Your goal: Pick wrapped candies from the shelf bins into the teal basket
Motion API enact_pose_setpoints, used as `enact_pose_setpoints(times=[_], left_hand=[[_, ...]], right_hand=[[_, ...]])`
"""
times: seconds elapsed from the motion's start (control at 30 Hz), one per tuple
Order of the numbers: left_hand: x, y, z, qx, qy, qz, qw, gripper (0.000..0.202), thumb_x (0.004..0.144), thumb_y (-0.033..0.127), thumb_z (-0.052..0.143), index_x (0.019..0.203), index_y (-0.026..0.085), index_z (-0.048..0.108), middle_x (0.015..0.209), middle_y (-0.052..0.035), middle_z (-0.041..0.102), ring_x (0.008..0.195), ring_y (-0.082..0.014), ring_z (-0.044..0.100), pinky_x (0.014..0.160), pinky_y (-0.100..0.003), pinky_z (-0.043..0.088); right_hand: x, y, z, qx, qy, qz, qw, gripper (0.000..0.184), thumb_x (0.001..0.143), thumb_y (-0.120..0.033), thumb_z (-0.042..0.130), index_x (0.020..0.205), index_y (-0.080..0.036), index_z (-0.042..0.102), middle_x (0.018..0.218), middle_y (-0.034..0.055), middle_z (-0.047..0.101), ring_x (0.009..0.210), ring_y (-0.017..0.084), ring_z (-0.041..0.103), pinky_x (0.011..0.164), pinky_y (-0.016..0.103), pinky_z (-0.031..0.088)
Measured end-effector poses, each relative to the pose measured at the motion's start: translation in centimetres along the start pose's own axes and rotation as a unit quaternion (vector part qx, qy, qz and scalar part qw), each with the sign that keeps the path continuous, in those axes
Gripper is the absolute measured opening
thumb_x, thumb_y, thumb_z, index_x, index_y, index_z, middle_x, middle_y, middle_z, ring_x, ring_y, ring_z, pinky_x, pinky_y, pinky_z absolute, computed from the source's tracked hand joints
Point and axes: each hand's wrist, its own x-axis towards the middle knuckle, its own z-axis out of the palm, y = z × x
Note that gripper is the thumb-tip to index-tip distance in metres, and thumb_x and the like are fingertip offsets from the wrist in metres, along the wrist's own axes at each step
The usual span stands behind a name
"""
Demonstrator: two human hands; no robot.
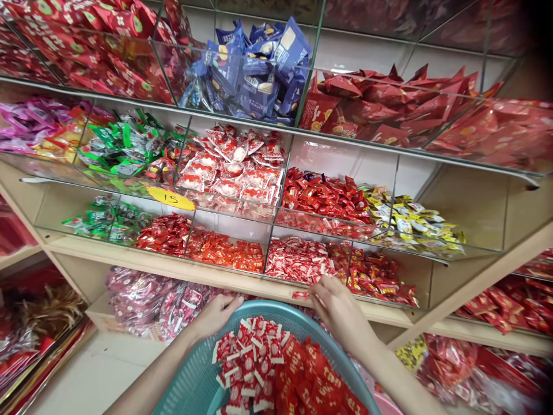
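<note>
A teal plastic basket [194, 380] sits low in front of me, heaped with red and white wrapped candies [276, 369]. My left hand [218, 314] grips the basket's far rim, fingers curled over it. My right hand [339, 308] is just above the rim at the shelf's wooden edge, fingers pinched on a small red and white candy packet [301, 294]. Right behind that hand lies a glass bin of red and white candies [298, 259].
Tiered glass bins fill the wooden shelving: blue packets [254, 69], large red packets [389, 106], green wrapped sweets [125, 144], yellow ones [410, 222]. A yellow price tag [170, 198] reads 15. Bagged goods [164, 302] lie under the shelf.
</note>
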Motion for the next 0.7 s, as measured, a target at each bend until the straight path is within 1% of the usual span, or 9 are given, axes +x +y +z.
enact_pose_setpoints(times=[0.13,0.3,0.43,0.57,0.7], left_hand=[[-0.1,0.3,0.0,-0.004,0.005,-0.007,1.000,0.059,0.075,0.066,0.038,0.062,0.013,0.060,0.053,0.0027,0.050,0.052,-0.0121,0.039,0.051,-0.021,0.027],[-0.1,0.2,0.0,0.003,0.022,-0.002,1.000,0.058,0.075,0.065,0.038,0.061,0.013,0.061,0.051,0.0025,0.050,0.051,-0.0123,0.039,0.051,-0.022,0.026],[0.0,-0.1,0.1,0.008,0.027,-0.005,1.000,0.058,0.075,0.066,0.038,0.058,0.014,0.059,0.050,0.0029,0.048,0.051,-0.0121,0.038,0.050,-0.022,0.024],[0.1,-0.2,0.0,0.019,0.027,-0.009,0.999,0.057,0.075,0.066,0.038,0.056,0.014,0.054,0.050,0.0037,0.044,0.051,-0.0114,0.036,0.050,-0.022,0.023],[0.1,-0.2,0.0,0.022,0.023,-0.013,0.999,0.057,0.075,0.066,0.038,0.056,0.015,0.053,0.050,0.0041,0.043,0.051,-0.0111,0.035,0.050,-0.022,0.023]], right_hand=[[-1.0,-2.6,2.3,0.029,-0.034,-0.030,0.999,0.021,0.088,-0.017,0.040,0.072,-0.018,0.052,0.075,0.0033,0.049,0.074,0.016,0.046,0.066,0.027,0.033],[-1.5,-4.3,4.8,0.038,-0.072,-0.039,0.996,0.019,0.085,-0.011,0.043,0.069,-0.018,0.051,0.077,0.0029,0.052,0.075,0.016,0.048,0.066,0.027,0.034],[-1.5,-4.7,6.2,0.040,-0.089,-0.037,0.995,0.019,0.085,-0.011,0.043,0.070,-0.018,0.052,0.079,0.0028,0.054,0.077,0.016,0.049,0.068,0.027,0.035],[-1.6,-4.3,7.4,0.036,-0.099,-0.017,0.994,0.016,0.083,-0.011,0.044,0.072,-0.018,0.053,0.082,0.0036,0.055,0.079,0.016,0.050,0.069,0.028,0.035],[-1.5,-3.7,7.7,0.040,-0.098,0.008,0.994,0.015,0.083,-0.011,0.045,0.074,-0.017,0.055,0.084,0.0050,0.055,0.081,0.017,0.050,0.072,0.027,0.036]])
